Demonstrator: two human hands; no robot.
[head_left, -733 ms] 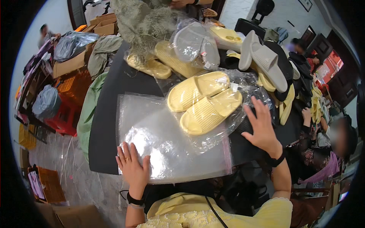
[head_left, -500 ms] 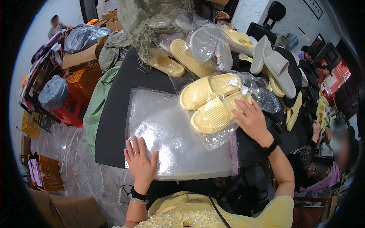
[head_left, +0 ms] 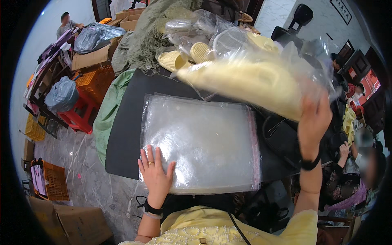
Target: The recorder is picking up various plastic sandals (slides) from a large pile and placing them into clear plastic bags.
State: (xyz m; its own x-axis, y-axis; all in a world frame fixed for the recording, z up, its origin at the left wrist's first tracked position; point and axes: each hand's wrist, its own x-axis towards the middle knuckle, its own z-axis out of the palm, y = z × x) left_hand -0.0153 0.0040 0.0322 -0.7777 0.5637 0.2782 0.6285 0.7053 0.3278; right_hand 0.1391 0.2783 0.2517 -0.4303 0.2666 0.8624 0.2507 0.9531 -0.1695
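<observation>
My left hand (head_left: 155,173) lies flat, fingers spread, on the near left corner of a stack of clear plastic bags (head_left: 204,139) on the black table (head_left: 126,122). My right hand (head_left: 313,122) is raised above the table's right side and grips a clear bag holding a pair of pale yellow slippers (head_left: 249,79), blurred by motion. More yellow slippers in bags (head_left: 183,57) lie piled at the table's far end.
A green cloth (head_left: 108,114) hangs off the table's left side. Orange crates (head_left: 96,79), a red stool (head_left: 79,118), grey bagged bundles (head_left: 61,96) and cardboard boxes (head_left: 87,61) stand on the floor at left. Other people sit at right (head_left: 355,163) and far left (head_left: 67,24).
My right hand has lifted the bagged slippers off the table and swung them up to the right. The left hand stays pressed on the bag stack.
</observation>
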